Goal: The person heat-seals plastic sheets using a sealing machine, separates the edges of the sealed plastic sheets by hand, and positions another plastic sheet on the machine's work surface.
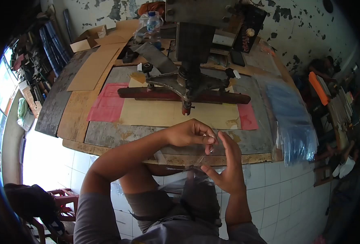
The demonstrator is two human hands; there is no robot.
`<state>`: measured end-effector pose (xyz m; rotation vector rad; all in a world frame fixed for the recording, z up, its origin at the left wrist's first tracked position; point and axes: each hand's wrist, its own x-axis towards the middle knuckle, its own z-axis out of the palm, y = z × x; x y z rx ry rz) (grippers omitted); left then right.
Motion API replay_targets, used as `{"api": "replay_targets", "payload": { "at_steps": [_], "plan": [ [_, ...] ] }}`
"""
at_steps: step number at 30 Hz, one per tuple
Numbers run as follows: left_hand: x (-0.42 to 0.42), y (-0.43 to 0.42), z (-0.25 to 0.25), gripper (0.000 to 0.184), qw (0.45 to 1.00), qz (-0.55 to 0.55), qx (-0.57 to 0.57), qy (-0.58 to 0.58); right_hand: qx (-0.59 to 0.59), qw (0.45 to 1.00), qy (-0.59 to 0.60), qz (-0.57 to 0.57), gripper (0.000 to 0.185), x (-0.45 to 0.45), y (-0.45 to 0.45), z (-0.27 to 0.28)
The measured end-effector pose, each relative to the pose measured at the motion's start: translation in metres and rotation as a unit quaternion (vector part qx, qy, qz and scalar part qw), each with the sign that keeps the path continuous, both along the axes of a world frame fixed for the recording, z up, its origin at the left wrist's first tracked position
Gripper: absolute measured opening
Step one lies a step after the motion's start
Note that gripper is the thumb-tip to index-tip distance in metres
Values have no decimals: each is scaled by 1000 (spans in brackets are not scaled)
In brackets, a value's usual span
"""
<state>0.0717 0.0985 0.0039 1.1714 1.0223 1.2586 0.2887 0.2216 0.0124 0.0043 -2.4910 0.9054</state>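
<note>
Left hand: thumb and fingertips drawn together, seemingly pinching clear plastic.
Right hand: thumb and fingers spread, beside the plastic.
Clear plastic: between the hands, over the worktop's near edge.
Handling: apparently being held up; its limpness calls for a light pinch.

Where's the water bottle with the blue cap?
In the head view, the bottle is at the back of the table, left of the big dark machine and just right of the brown cardboard.
</note>
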Motion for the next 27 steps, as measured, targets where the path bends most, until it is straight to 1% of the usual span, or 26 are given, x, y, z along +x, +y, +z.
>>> {"api": "replay_targets", "payload": {
  "at_steps": [1, 4, 6, 7, 8, 9, 11, 14, 19, 21, 22, 27],
  "plan": [
    [-2, 0, 1, 28, 1000, 2, -1, -8, 0, 1000, -9, 7, 102, -2, 3, -3],
    [-1, -3, 3, 27, 999, 12, -6, -30, 46, 998, 26, 26, 104, -2, 2, 5],
    [-4, -4, -2, 26, 999, 21, -8, -29, 75, 997, 31, 15, 104, -3, -3, 0],
    [-5, -4, -1, 28, 998, 15, 8, -61, 90, 995, 33, 10, 104, -2, -5, -3],
    [-8, -6, 2, 30, 998, 18, -12, -59, 96, 995, 33, -3, 97, -1, -2, -11],
    [-10, -7, 8, 32, 998, 20, -32, -57, 77, 996, 52, -14, 78, 0, -1, -12],
    [-11, -7, 8, 34, 998, 39, -28, -44, 48, 992, 117, -30, 50, 2, -4, -7],
    [-13, -9, 11, 34, 998, 41, -35, -39, 90, 986, 141, -16, 28, 15, 5, -2],
    [-7, -9, 10, 37, 998, 5, -34, -50, -22, 989, 137, -39, 25, 31, 4, 6],
    [-4, -5, 2, 36, 997, -20, 10, -68, -49, 990, 126, -31, 23, 34, 3, 7],
    [-2, -4, -1, 36, 996, -32, 31, -78, -41, 990, 129, -34, 23, 35, 1, 9],
    [3, -5, -6, 32, 993, -79, 7, -86, -22, 990, 134, -46, 25, 39, -6, 14]
  ]
}}
